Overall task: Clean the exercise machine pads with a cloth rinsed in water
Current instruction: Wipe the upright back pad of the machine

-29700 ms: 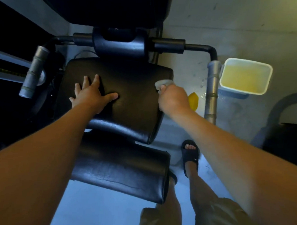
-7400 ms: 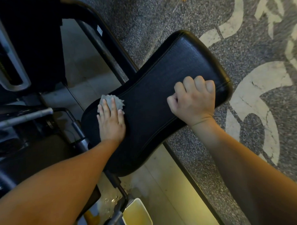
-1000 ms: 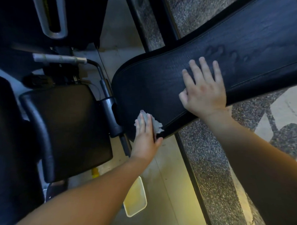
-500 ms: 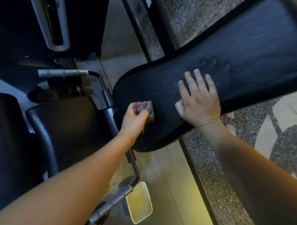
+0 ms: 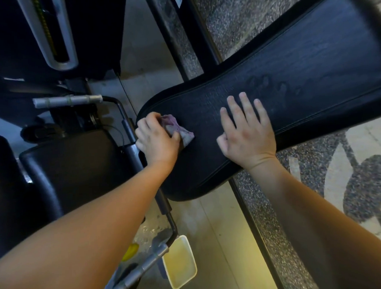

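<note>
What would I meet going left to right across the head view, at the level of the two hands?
square black pad → left hand → cloth, gripped by that hand → right hand, fingers straight and spread

Single head-worn wide-angle view, which looked steeply down from close above the long black pad [image 5: 291, 80], with the floor [image 5: 213, 219] beneath; both forearms entered from the bottom edge.

The left forearm [image 5: 91, 234] and right forearm [image 5: 317, 215] are bare. The left hand [image 5: 157, 143] and right hand [image 5: 247, 140] are bare too. The nails [image 5: 230, 98] seem short, but the view is soft.
</note>
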`<state>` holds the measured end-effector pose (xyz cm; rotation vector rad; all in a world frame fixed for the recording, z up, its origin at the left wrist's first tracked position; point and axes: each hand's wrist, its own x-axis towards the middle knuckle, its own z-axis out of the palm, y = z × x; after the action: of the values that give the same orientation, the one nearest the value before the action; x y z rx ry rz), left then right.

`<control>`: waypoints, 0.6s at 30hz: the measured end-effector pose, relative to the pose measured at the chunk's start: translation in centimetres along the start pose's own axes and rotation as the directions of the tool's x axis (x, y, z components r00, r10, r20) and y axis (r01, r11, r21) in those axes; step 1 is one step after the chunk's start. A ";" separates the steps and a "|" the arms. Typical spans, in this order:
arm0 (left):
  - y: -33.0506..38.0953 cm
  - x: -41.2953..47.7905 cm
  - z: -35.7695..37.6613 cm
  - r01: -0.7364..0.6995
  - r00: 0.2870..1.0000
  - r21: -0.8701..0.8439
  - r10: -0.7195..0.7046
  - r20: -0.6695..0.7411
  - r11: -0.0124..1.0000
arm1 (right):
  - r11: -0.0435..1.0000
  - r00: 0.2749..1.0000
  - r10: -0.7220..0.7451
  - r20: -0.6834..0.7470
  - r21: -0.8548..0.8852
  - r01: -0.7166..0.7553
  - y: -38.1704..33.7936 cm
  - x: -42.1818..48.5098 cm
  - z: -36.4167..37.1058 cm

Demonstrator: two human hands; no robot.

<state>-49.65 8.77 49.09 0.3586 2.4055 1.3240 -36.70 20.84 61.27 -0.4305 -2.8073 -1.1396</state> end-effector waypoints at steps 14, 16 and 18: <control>-0.4 -1.1 2.1 -0.112 0.969 -0.300 0.171 0.178 0.947 | 1.000 1.000 0.003 -0.027 -0.016 -0.003 -0.2 0.0 0.1; -0.7 -0.5 2.8 -0.107 0.960 -0.327 0.183 0.213 0.939 | 1.000 1.000 0.006 -0.023 -0.011 -0.007 -0.2 -0.1 0.2; -0.4 0.5 3.2 -0.105 0.948 -0.362 0.203 0.244 0.926 | 1.000 1.000 0.005 -0.013 -0.009 -0.005 -0.2 -0.1 0.3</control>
<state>-48.73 11.18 47.07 0.6012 1.9021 1.6122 -36.66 20.83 60.90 -0.4291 -2.7900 -1.1501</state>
